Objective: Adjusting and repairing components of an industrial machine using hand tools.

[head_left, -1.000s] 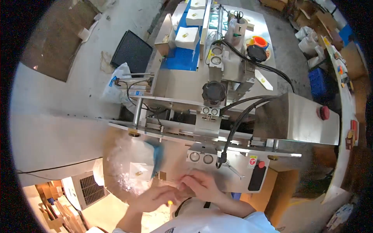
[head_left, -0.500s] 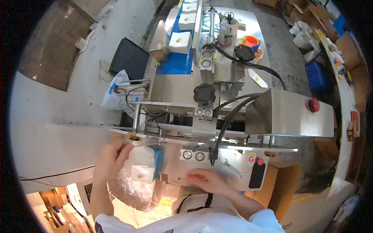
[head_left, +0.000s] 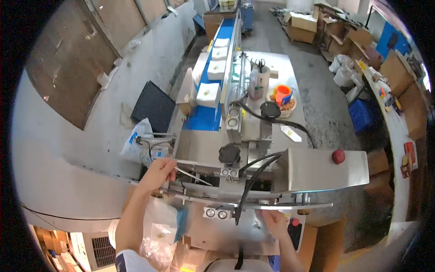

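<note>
My left hand (head_left: 159, 173) is over the left side of the machine, fingers pinched on a thin, pale, slightly curved strip (head_left: 195, 177), seen nearly edge-on. Its exact kind cannot be made out. To the right and nearer me, my right hand (head_left: 274, 223) is low over the steel front plate (head_left: 204, 233), beside a small wrench (head_left: 256, 223). Blur and the long metal bar (head_left: 258, 206) partly hide its fingers. Below my left forearm, a stack of white folded pieces (head_left: 162, 233) lies next to clear plastic bags (head_left: 156, 253).
White boxes (head_left: 209, 94) sit on a blue conveyor belt (head_left: 201, 119) ahead. Black knobs (head_left: 229, 154), cables and a steel housing with a red button (head_left: 338, 157) rise in front of me. An orange cup (head_left: 283, 92) stands in a bowl. Cardboard (head_left: 328, 242) is at the right.
My left hand has moved up and away from the white stack, with the pale strip now at its fingers. My right hand has shifted right toward the wrench. The view has tilted up.
</note>
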Demonstrator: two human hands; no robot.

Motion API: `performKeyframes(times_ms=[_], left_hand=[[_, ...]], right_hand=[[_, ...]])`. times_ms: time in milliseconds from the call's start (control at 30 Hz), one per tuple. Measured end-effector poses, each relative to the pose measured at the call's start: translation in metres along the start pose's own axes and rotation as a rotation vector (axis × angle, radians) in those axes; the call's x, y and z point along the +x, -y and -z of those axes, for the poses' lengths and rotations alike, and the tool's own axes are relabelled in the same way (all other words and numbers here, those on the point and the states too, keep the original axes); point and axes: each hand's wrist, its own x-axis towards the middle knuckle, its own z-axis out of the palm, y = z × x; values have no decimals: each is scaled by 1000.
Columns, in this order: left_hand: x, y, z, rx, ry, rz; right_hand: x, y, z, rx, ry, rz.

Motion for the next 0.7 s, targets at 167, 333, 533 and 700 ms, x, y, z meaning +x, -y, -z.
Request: performKeyframes(times_ms=[167, 333, 533, 700], left_hand=[[0, -8, -21, -62, 63, 110], [5, -12, -43, -109, 238, 242], [38, -11, -69, -153, 506, 356], [61, 15, -94, -281, 696, 459]], right_hand=[[-6, -45, -6, 51, 86, -83], [23, -70, -16, 497, 60, -270], [64, -64, -52, 941, -21, -237], [69, -21, -55, 971, 126, -407]])
